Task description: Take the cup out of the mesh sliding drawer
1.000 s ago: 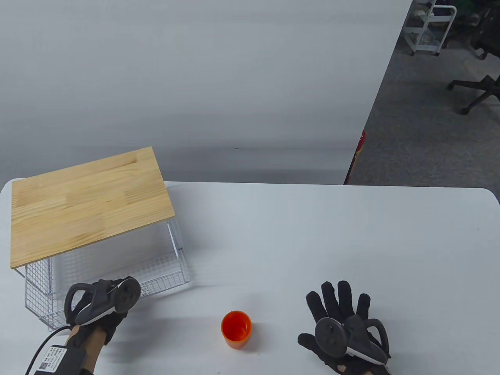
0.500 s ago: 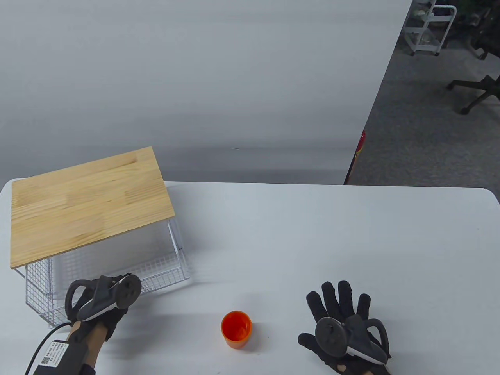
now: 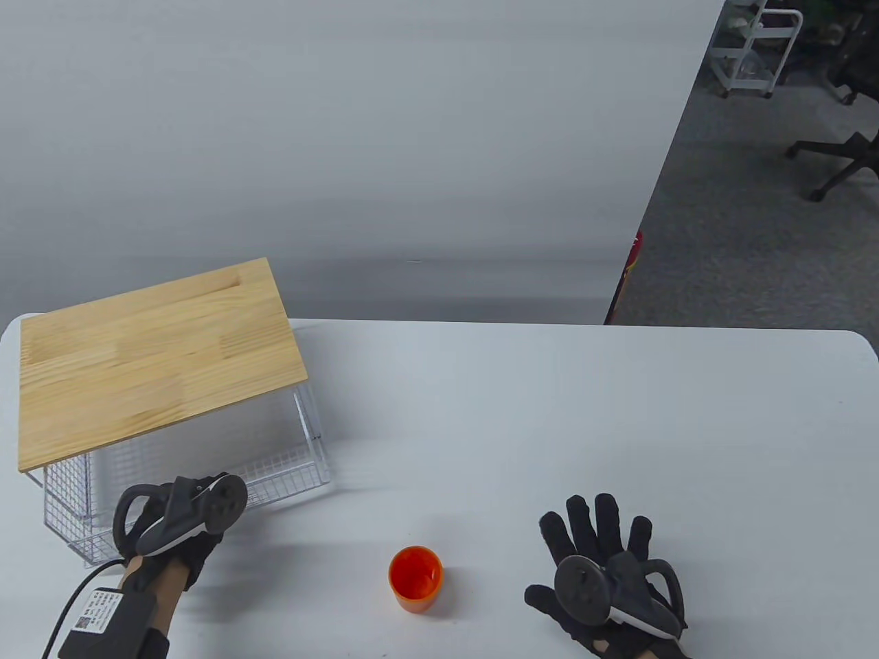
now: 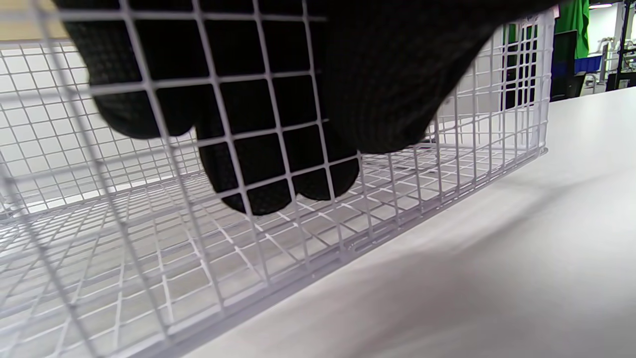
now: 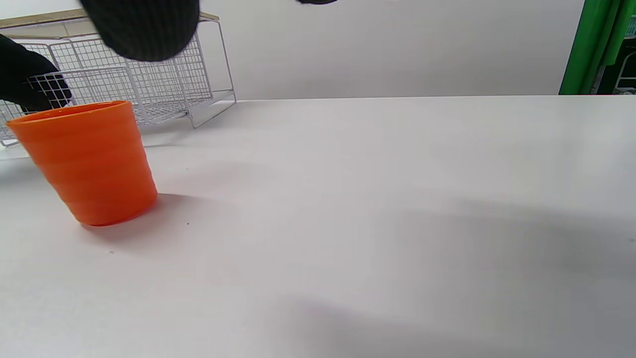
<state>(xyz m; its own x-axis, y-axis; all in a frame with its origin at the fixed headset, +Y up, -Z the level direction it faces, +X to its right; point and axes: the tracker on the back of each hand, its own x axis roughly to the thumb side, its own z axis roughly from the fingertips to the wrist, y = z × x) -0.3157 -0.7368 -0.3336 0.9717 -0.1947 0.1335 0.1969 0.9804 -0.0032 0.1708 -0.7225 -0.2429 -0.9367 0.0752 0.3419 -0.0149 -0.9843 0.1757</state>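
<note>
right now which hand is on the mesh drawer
The left hand: its fingers hook over the mesh drawer's front wall. The right hand lies flat on the table, apart from the orange cup.

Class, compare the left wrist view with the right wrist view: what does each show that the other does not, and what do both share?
Only the left wrist view shows the left hand's fingers hooked over the mesh drawer's front wall, seen through the wire. Only the right wrist view shows the orange cup upright on the table and the wooden top. Both show the white mesh drawer and the table.
</note>
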